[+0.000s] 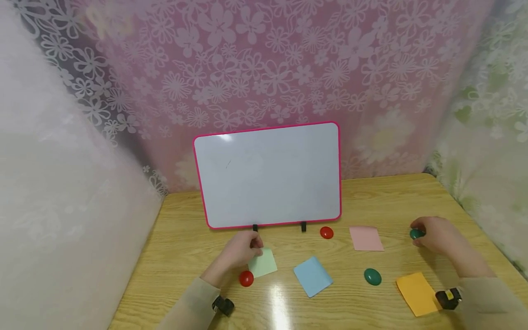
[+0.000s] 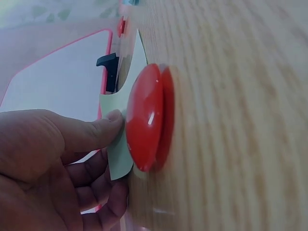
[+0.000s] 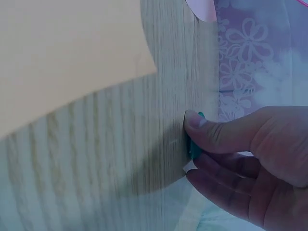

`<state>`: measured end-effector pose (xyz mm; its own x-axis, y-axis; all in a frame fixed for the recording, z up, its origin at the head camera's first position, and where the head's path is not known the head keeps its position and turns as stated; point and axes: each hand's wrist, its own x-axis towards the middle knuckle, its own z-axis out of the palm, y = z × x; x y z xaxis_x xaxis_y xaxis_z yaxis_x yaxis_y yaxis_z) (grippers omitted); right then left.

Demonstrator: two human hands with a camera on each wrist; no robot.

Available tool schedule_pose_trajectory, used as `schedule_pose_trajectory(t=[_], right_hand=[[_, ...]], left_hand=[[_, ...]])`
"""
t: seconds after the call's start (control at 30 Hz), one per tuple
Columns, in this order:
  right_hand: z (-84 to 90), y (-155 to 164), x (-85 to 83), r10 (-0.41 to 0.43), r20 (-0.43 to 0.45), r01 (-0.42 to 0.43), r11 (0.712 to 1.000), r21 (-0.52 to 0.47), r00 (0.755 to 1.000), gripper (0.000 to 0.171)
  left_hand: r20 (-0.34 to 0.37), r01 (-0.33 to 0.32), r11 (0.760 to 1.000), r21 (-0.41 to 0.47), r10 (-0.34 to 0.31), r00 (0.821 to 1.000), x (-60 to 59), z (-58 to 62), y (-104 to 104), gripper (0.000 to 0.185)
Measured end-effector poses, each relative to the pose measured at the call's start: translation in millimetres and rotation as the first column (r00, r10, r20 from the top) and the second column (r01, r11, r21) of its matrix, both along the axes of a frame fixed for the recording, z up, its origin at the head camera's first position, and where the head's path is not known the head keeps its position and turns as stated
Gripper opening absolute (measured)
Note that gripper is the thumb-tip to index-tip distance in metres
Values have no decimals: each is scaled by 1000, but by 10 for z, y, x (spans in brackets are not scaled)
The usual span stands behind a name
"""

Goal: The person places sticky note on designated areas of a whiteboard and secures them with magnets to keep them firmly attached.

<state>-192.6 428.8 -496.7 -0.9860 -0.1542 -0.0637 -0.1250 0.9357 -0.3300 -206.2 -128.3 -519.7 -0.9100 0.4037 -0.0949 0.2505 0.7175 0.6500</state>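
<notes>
Head view overlooks the table [image 1: 181,256]; wrist views skim it (very close).

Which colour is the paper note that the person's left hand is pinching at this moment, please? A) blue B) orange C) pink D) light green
D: the left hand pinches the light green note in front of the whiteboard, beside a red magnet; the left wrist view shows the thumb on its pale green edge.
</notes>
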Motion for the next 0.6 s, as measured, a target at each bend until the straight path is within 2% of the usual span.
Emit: schedule_pose_trajectory(t=[0.3,0.6], right_hand=[[9,18,31,40,5,-40,999,-12,999,40],[45,20,90,61,1,-61,998,-27,998,40]], left_hand=[[-10,-12,999,50,13,1000,13,-14,-73,12],[-33,-17,991,136,22,999,29,-34,-152,15]])
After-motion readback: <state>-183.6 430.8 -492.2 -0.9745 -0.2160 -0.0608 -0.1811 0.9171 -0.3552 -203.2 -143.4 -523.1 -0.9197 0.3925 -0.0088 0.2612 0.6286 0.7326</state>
